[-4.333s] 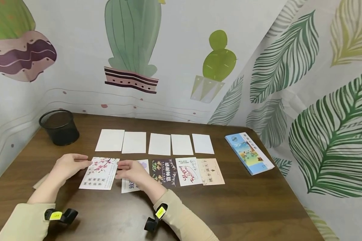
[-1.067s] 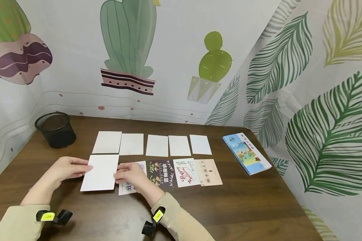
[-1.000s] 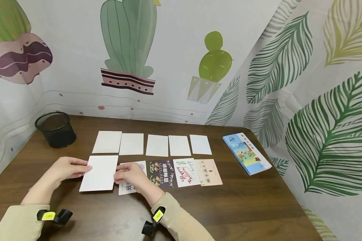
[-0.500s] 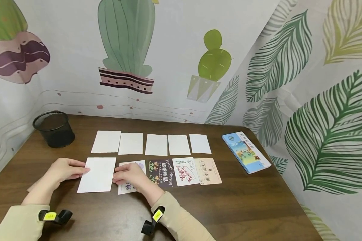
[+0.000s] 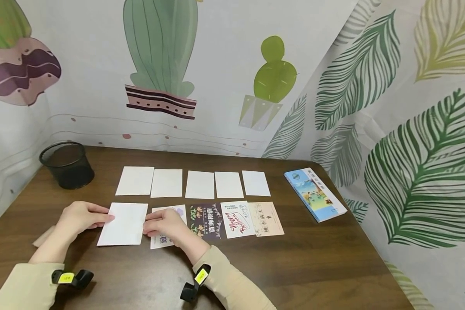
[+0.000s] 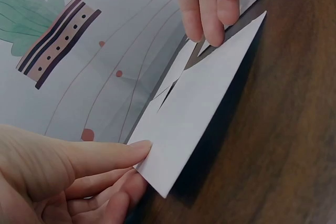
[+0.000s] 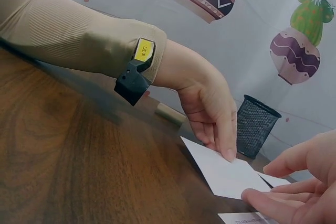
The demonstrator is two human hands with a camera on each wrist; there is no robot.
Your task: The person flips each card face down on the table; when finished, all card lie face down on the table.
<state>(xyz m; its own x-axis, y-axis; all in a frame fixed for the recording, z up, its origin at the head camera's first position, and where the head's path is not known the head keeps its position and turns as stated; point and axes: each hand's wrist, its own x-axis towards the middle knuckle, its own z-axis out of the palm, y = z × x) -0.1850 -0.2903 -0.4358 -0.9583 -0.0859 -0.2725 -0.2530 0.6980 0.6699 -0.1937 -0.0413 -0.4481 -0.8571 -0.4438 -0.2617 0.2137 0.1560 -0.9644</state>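
My left hand point(image 5: 79, 219) pinches the left edge of a blank white card point(image 5: 124, 224), thumb on top and fingers beneath. In the left wrist view the card point(image 6: 194, 108) is tilted, with a dark shadow under its near edge. At its opposite edge lies my right hand point(image 5: 168, 226), fingers fairly straight; in the right wrist view the right thumb point(image 7: 257, 200) is close against the card's corner. Partly behind this hand is a printed card with a purple flower point(image 5: 160, 242). To its right lie a dark card point(image 5: 205, 221), a "Happy Birthday" card point(image 5: 238, 219) and a beige card point(image 5: 269, 219).
Several blank white cards point(image 5: 166, 183) form a row behind the printed ones. A black mesh pen holder point(image 5: 67, 168) stands at the back left. On the right lies a blue picture book point(image 5: 315, 193). Something beige point(image 5: 43, 237) shows beside my left forearm.
The leftmost card showed pink blossoms 4.3 s ago; its blank side now faces up. Over the last second it has shifted slightly nearer, widening the gap to the back row.
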